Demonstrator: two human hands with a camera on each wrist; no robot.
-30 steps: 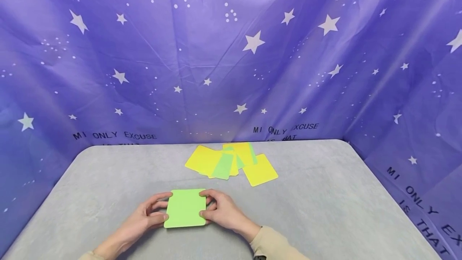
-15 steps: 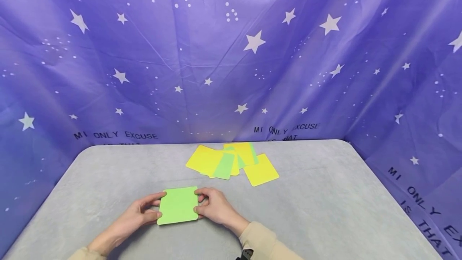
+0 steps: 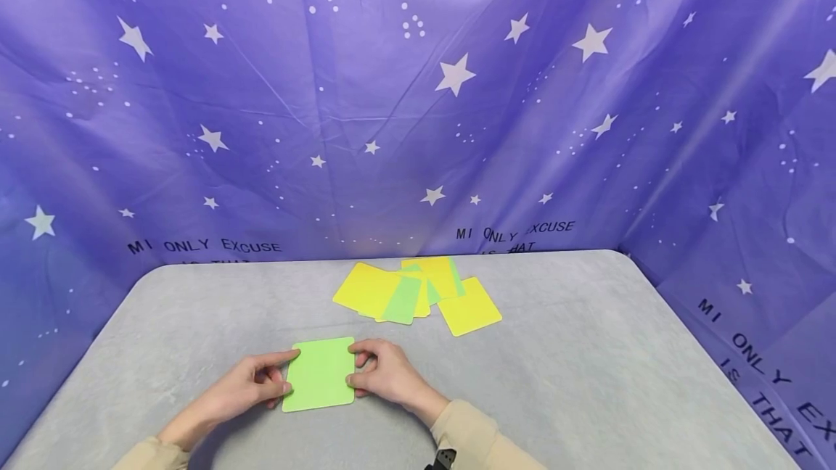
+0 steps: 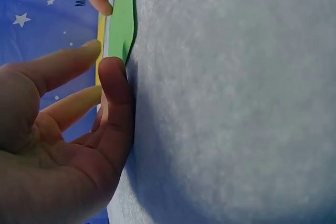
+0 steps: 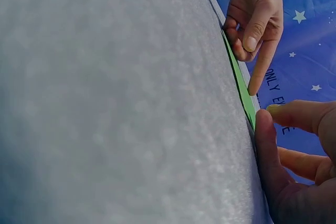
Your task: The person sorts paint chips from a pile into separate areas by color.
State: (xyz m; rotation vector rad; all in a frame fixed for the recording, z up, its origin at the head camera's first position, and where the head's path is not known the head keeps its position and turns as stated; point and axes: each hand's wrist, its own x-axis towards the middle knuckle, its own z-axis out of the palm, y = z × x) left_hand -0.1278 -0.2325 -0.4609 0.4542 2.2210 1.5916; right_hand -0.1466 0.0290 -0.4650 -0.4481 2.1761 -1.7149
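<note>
A green square card (image 3: 319, 374) lies low over the near-left part of the table; I cannot tell whether more cards are under it. My left hand (image 3: 243, 387) holds its left edge, with the index finger stretched to the upper corner and the thumb near the lower one. On the opposite edge, my right hand (image 3: 387, 373) holds the card with thumb and index finger. In the left wrist view the green card (image 4: 122, 19) is seen almost edge-on, beyond the left hand (image 4: 79, 124). The right wrist view shows it as a thin green strip (image 5: 240, 80) between both hands.
Behind the hands, near the table's far edge, several yellow cards (image 3: 366, 290) and green cards (image 3: 402, 302) overlap in a loose spread. One yellow card (image 3: 469, 307) lies at its right end. A purple star-printed curtain (image 3: 366, 93) hangs beyond the grey table (image 3: 588, 354).
Both hands and the green card have shifted left in the head view, mostly between the two earlier frames. The left index finger now reaches straighter along the card's corner. The spread cards stay put.
</note>
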